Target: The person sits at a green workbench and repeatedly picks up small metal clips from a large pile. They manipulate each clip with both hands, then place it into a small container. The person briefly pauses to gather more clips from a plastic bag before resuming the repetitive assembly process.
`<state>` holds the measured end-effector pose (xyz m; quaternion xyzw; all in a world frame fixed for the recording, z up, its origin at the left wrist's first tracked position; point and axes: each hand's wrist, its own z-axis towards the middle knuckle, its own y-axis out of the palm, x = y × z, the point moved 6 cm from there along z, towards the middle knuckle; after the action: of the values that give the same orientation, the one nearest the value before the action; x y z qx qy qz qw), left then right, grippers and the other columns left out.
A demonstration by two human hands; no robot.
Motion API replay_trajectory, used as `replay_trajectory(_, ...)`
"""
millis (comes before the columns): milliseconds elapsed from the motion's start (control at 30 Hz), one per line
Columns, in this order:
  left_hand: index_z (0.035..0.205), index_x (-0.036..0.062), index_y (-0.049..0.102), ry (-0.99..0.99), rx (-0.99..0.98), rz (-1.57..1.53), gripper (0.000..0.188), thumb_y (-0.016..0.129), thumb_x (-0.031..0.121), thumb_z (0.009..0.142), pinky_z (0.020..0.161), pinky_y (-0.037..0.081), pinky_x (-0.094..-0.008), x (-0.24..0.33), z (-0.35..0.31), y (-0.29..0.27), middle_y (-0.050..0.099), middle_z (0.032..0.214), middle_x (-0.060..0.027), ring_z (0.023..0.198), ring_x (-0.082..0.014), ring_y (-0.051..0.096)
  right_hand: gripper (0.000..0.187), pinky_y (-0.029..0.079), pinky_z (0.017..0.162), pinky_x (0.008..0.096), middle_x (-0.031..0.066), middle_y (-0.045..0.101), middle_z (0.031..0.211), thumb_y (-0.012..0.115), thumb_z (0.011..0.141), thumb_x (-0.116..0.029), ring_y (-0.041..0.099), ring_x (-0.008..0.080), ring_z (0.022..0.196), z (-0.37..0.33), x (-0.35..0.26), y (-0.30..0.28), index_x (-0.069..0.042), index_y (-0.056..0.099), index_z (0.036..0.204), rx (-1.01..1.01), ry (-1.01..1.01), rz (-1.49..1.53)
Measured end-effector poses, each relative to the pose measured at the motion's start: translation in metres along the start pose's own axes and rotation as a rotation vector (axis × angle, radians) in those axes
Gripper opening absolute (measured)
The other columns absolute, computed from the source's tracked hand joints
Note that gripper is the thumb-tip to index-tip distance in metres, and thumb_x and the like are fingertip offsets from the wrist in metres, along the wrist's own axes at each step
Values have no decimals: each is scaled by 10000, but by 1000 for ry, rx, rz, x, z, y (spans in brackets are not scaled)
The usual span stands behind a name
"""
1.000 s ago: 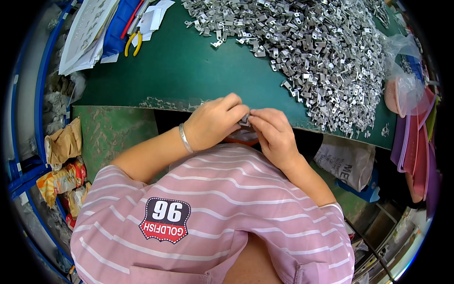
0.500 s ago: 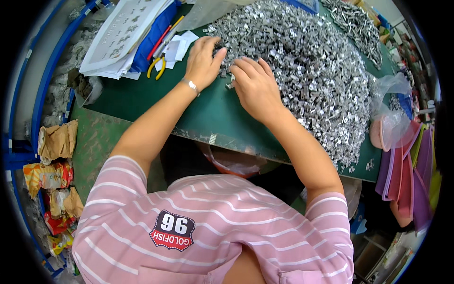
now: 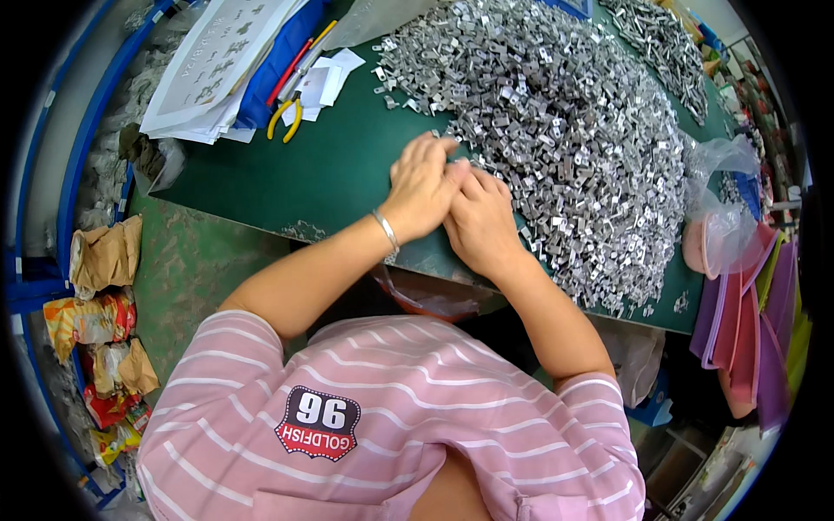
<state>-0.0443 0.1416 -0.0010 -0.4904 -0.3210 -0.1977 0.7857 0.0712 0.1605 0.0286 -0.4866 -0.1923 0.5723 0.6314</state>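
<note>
A wide heap of small silver metal brackets [image 3: 565,139] covers much of the green table [image 3: 287,178]. At the heap's near left edge my two hands meet close to the table's front. My left hand [image 3: 421,187], with a bracelet on its wrist, has its fingers bent and its thumb against the right hand's fingers; its fingertips are slightly blurred. My right hand [image 3: 482,221] is curled, knuckles up, beside it. Whatever lies between the fingers is hidden by the hands.
Yellow-handled pliers [image 3: 285,117], a red pen-like tool [image 3: 289,74] and white paper slips [image 3: 326,78] lie far left, beside a blue bin [image 3: 269,69] and printed sheets [image 3: 204,69]. A second metal-part heap [image 3: 665,48] is far right. Clear plastic bags [image 3: 721,161] hang at the right edge.
My left hand has come right and nearer to me, from the heap's far left edge. My right hand has shifted nearer and slightly right. Both hands now touch.
</note>
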Motion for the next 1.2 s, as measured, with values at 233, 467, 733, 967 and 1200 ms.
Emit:
replay_trajectory(233, 1253, -2, 618, -50, -124, -591, 309, 523, 230, 1071, 1069, 421, -348, 23, -38, -9, 584, 1288, -111, 1218, -202, 546, 417, 433, 1032, 474, 160, 585, 1384, 700, 868, -83, 547, 377, 1245, -75, 2, -36, -19, 633, 1275, 91, 250, 39)
replay_trajectory(467, 996, 44, 707, 233, -101, -59, 297, 842, 108, 739, 784, 496, -367, 45, -70, -30, 621, 1011, -96, 918, -275, 620, 230, 487, 863, 397, 172, 679, 1103, 666, 889, 25, 627, 335, 983, -105, 10, -63, 4, 683, 1117, 366, 362, 117)
replay_trajectory(733, 992, 36, 708, 350, -122, -6, 275, 807, 19, 735, 725, 519, -368, 51, -80, -26, 619, 947, -100, 828, -270, 628, 292, 460, 771, 410, 100, 632, 944, 805, 780, -86, 590, 317, 883, -81, -15, -36, -62, 708, 1054, 111, 290, 97)
replay_trajectory(967, 1002, 14, 696, 163, -100, -231, 225, 790, 27, 798, 679, 513, -317, 36, -83, -39, 637, 939, -101, 781, -210, 626, 189, 492, 784, 388, 129, 634, 969, 790, 780, -16, 612, 316, 904, -101, -8, -41, -25, 714, 953, 261, 408, 310)
replay_trajectory(1200, 925, 30, 695, 329, -143, -26, 195, 808, 37, 767, 644, 510, -348, 54, -84, -23, 613, 850, -112, 739, -268, 616, 84, 535, 652, 244, 75, 695, 942, 700, 941, -18, 680, 131, 768, -116, 10, -33, 31, 668, 1002, 347, 773, 805)
